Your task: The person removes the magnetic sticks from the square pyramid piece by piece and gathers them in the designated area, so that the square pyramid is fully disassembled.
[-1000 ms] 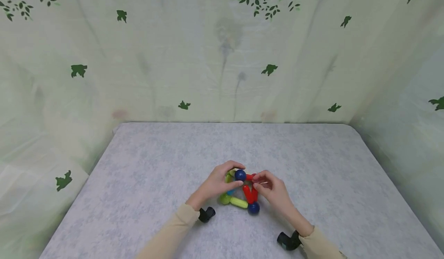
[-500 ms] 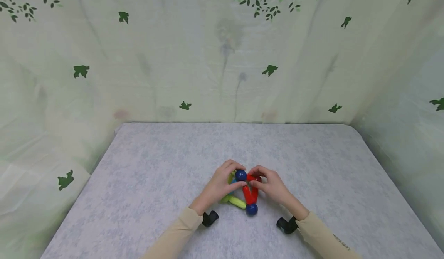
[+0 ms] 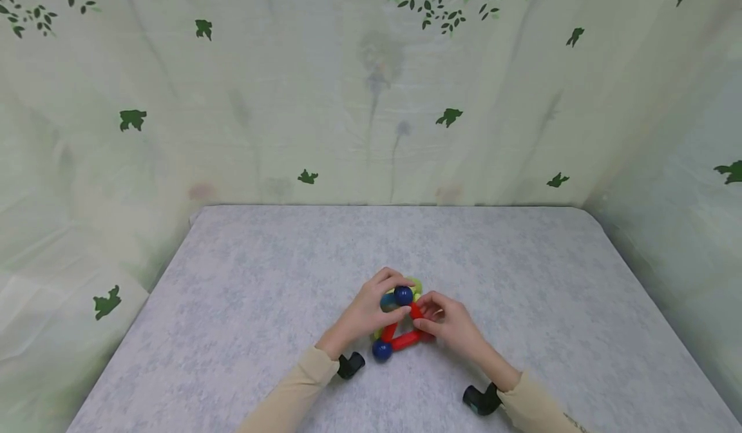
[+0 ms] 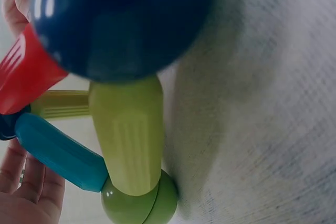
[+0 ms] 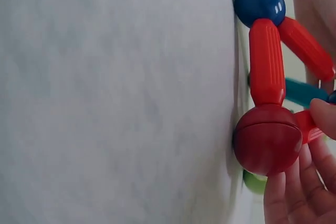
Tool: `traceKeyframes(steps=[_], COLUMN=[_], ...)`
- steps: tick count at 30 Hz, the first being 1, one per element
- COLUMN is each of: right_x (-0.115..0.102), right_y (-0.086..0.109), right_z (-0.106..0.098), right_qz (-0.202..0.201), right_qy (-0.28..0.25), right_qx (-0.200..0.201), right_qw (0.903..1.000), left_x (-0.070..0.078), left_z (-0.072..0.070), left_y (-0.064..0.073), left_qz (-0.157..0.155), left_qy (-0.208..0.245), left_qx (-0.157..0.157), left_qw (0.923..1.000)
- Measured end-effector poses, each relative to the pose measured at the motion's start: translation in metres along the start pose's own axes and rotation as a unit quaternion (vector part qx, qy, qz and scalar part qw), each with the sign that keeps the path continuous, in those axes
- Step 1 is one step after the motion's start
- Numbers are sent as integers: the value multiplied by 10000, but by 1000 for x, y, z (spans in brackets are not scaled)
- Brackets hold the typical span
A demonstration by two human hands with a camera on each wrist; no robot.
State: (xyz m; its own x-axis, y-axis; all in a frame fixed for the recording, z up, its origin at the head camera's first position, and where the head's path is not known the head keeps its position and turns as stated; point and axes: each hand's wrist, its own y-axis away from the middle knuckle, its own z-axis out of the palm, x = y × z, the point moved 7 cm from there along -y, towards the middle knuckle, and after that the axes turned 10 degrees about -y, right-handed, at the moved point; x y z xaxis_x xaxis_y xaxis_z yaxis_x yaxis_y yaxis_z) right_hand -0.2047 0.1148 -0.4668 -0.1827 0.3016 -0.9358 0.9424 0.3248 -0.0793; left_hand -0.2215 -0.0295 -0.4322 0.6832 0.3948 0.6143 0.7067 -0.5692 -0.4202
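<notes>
Toy building rods and balls are joined into an open frame on the table. My left hand holds the blue ball at its top between thumb and fingers. My right hand pinches a red rod that runs down from that ball to a red ball. Another red rod links the red ball to a lower blue ball at the front. Behind are a teal rod, yellow-green rods and a green ball, partly hidden by the hands in the head view.
A grey-blue cloth covers the table. Pale curtains with leaf and bird prints stand behind and at both sides. Black wrist cameras sit under both sleeves.
The frame has turned about its held top ball: the lower blue ball has swung left, the red rods now face front, and yellow-green parts show at the back right.
</notes>
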Motion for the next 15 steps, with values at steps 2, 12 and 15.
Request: traceKeyframes(steps=[2, 12, 15], right_x=[-1, -6, -7], right_y=[2, 6, 6], right_z=[2, 6, 7], right_qz=[0, -140, -169], right_qy=[-21, -76, -103], right_qx=[56, 310, 343], right_qw=[10000, 9994, 9992], left_x=[-1, -1, -3], left_z=[0, -5, -4], left_y=[0, 0, 0], left_qz=[-67, 126, 70], left_qy=[41, 172, 257], left_qx=[-13, 113, 44], left_qw=[10000, 9997, 9996])
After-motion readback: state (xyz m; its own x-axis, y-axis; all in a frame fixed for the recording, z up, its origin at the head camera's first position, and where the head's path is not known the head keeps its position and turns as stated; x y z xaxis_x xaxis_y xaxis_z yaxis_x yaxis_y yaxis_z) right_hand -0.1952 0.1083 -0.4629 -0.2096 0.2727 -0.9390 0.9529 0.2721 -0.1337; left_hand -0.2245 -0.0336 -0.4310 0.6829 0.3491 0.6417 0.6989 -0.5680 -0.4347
